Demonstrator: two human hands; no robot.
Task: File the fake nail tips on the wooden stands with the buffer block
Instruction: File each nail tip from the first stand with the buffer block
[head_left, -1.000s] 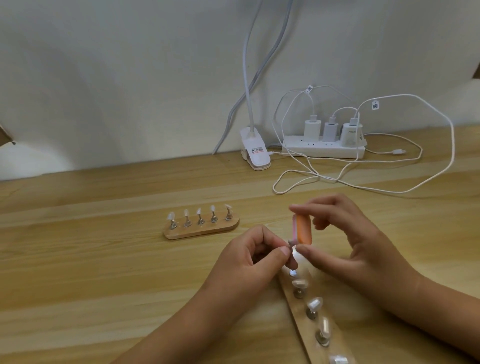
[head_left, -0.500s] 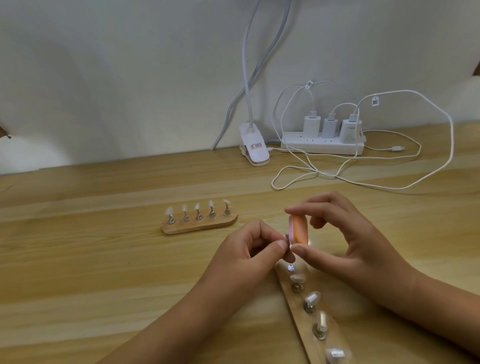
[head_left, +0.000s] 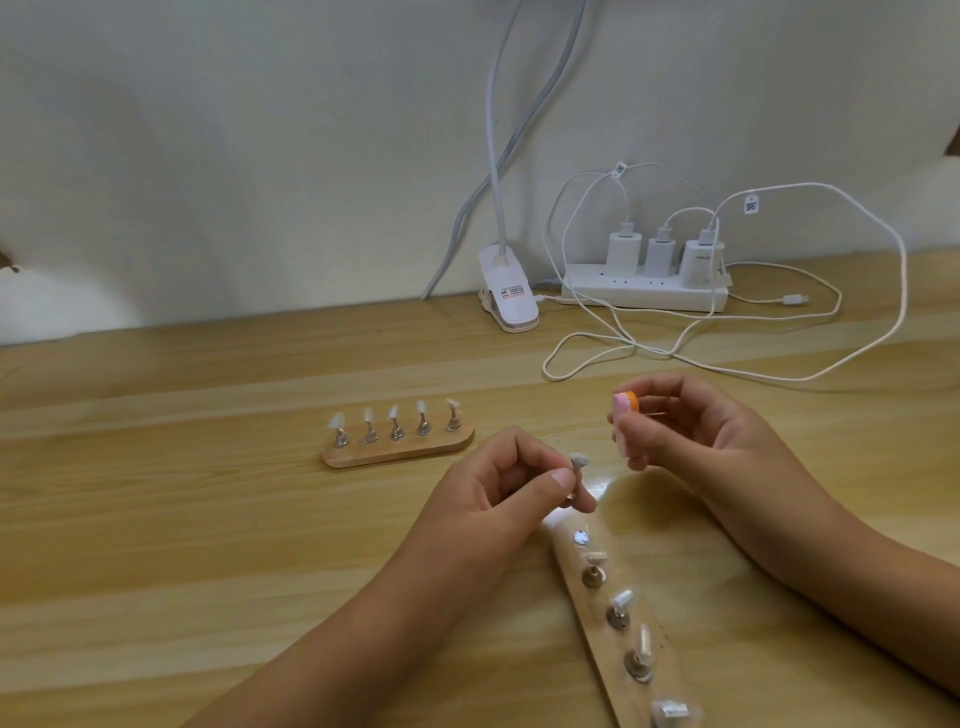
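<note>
Step in hand: the person is filing 1 nail tip away from its stand; block and tip are sitting apart, so this is likely a pause between strokes or a check of the edge.
Left hand (head_left: 498, 499): is pinching the metal peg of the held nail tip (head_left: 578, 460) between thumb and forefinger, keeping the tip uppermost above the worktop (head_left: 182, 519).
Right hand (head_left: 691, 436): is gripping the pink and orange buffer block (head_left: 625, 402) between fingertips and thumb, up and to the right of the tip, not touching it.
Near stand (head_left: 598, 636): is lying under the forearms, carrying 4 tips on pegs; its far seat (head_left: 581, 537) is showing bare metal, probably the held peg's place.
Far stand (head_left: 400, 453): is sitting well apart to the left, carrying 5 upright tips.
Next move: probably bringing a flat face of the block back against the tip's edge, or seating the peg on the bare seat and taking the next tip.
What it is calling for: a steady pinch on the peg and light strokes, since the tip is small and could twist.
</note>
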